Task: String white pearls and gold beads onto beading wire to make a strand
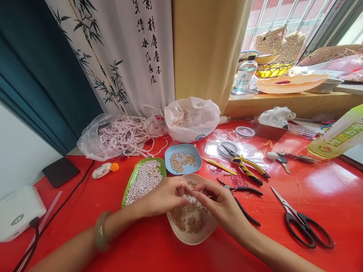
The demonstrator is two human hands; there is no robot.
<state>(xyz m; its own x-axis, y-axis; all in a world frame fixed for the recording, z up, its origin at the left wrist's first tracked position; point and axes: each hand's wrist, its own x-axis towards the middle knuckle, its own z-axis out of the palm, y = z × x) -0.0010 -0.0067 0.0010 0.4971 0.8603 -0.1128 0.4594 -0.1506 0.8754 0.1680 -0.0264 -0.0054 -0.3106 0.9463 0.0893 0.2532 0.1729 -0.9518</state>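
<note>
My left hand (170, 194) and my right hand (214, 198) meet fingertip to fingertip over a cream tray (190, 238) of gold beads (195, 224). Both are closed in a pinch; whatever lies between the fingertips is too small to make out. A green bangle (100, 231) circles the left wrist. Beside the left hand, a green tray (126, 189) holds white pearl beads (144, 181). Behind the hands sits a blue dish (170, 151) with more small gold beads (181, 161).
Right of the trays lie yellow tweezers (219, 165), yellow-black pliers (246, 170), black-handled pliers (244, 204) and scissors (303, 223). Bead strands (121, 134) and a plastic bag (191, 119) stand behind. A cable (65, 196) crosses the left side.
</note>
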